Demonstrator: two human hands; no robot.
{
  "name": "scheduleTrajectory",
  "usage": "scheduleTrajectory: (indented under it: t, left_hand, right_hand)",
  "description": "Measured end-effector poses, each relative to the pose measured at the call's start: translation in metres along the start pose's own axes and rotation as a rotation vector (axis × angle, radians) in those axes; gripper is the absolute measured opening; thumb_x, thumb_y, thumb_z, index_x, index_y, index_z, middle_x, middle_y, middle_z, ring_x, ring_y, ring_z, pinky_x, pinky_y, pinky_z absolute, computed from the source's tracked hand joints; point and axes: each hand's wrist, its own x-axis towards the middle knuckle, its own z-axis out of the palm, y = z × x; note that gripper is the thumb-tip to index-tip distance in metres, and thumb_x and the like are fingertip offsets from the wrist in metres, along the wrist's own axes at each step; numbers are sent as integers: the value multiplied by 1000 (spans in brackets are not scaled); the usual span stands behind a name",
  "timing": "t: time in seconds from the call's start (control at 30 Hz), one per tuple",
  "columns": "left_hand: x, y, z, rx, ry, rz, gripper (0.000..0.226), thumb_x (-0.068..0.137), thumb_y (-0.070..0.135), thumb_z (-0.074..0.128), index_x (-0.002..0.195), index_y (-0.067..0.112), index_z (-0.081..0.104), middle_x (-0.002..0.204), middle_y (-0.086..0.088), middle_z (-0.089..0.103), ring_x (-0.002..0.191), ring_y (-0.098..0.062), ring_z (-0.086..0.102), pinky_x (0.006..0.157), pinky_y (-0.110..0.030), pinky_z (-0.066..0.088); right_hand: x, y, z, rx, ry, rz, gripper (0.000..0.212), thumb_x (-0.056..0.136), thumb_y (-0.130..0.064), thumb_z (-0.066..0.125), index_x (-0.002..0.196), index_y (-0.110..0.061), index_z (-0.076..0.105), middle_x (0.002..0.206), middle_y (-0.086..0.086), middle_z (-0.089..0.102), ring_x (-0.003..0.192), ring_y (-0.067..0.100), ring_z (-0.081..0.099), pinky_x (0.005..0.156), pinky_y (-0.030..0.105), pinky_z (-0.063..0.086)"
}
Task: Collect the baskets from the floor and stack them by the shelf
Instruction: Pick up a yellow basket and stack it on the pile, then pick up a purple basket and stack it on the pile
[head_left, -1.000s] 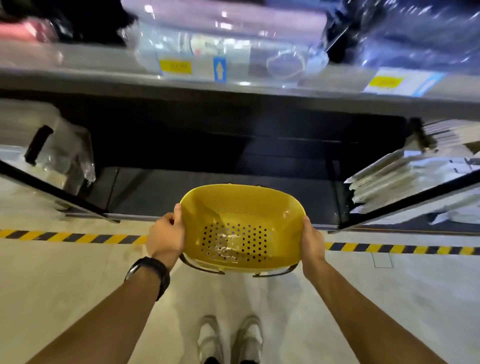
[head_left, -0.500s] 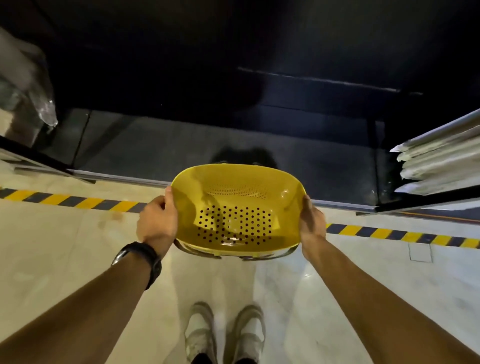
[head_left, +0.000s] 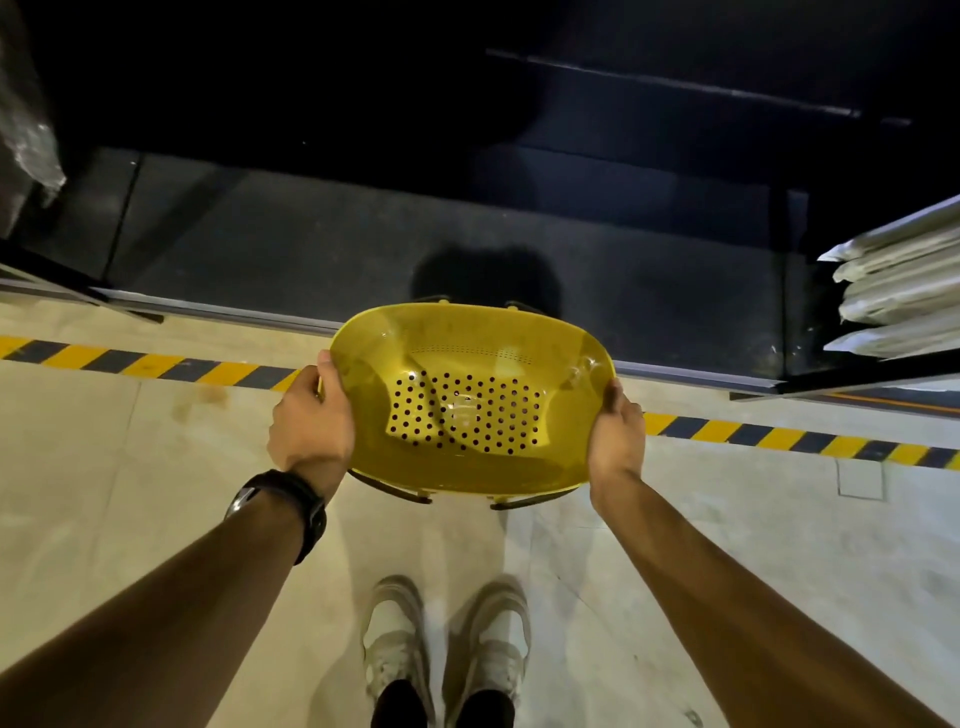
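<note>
Yellow basket (head_left: 470, 410) between hands | left hand (head_left: 310, 422) clasps left rim | right hand (head_left: 616, 435) clasps right rim

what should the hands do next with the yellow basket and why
Probably lower it forward onto the dark bottom shelf: both the left hand and right hand hold the yellow basket in the air at its front edge, and that stretch looks bare.

The basket (head_left: 470, 410) sits between both hands, left hand (head_left: 310, 423) and right hand (head_left: 616, 435), above the floor (head_left: 104, 467), apparently before the bottom shelf (head_left: 363, 249).
</note>
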Motion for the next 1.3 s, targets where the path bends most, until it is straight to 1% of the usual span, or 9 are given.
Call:
scheduleTrajectory:
  t: [0.17,0.3,0.43,0.53,0.6,0.73,0.87,1.07,1.3]
  left_hand:
    - [-1,-1,5,-36,5,-20,66,101,65,21,118,19,66,115,-13,68,105,-38,60,88,-47,45]
    - [-2,1,0,-74,-43,-78,65,100,64,24,114,18,68,110,-12,67,103,-37,60,87,-45,44]
    - [-8,3,-18,-162,-97,-120,43,102,55,40,94,21,64,94,-3,61,90,-27,55,82,-37,42]
    - [-21,2,-46,-229,-77,-109,26,98,50,53,92,27,62,97,-3,66,93,-30,62,88,-43,53]
    - [-29,5,-76,-217,-70,-95,22,96,51,57,93,29,60,101,-5,68,91,-31,66,85,-45,55]
    - [-32,23,-165,-59,-43,138,28,94,52,56,102,27,66,100,3,67,81,-18,61,72,-32,43]
    - [-32,49,-276,129,0,351,31,90,52,62,112,30,67,103,9,66,84,-13,65,64,-29,47]
    - [-59,85,-445,463,89,522,59,87,65,52,136,31,53,118,6,57,110,-19,58,74,-34,49]
    - [-113,69,-596,607,223,340,64,89,69,40,140,30,41,125,0,49,116,-24,51,84,-37,46]
  right_hand:
    - [1,6,4,78,43,58,51,104,-49,33,135,-12,47,126,10,58,112,29,55,103,48,45]
    - [-1,5,2,116,29,93,51,103,-50,34,139,-16,45,125,6,57,110,26,55,103,48,46]
    - [-13,-6,-10,52,-34,83,47,105,-41,34,149,-24,42,149,7,46,133,32,47,113,53,38]
    - [-39,-26,-22,-177,-28,-119,56,103,-41,42,154,-20,31,153,9,40,138,34,41,114,55,36]
    - [-64,-48,-29,-344,-44,-289,58,100,-41,48,151,-15,35,147,11,44,135,33,44,112,52,39]
    - [-123,-112,-40,-738,-38,-613,61,98,-47,50,146,-11,41,142,12,46,130,32,46,106,45,43]
    - [-213,-189,-34,-1094,-133,-1046,66,96,-55,43,152,-21,31,141,0,43,124,23,45,103,36,42]
    - [-373,-295,1,-1201,-223,-1461,73,93,-58,41,153,-19,28,143,1,42,125,23,44,101,37,41]
    - [-506,-356,30,-1302,-331,-1723,74,96,-56,40,156,-17,21,155,8,29,138,28,34,107,43,37]
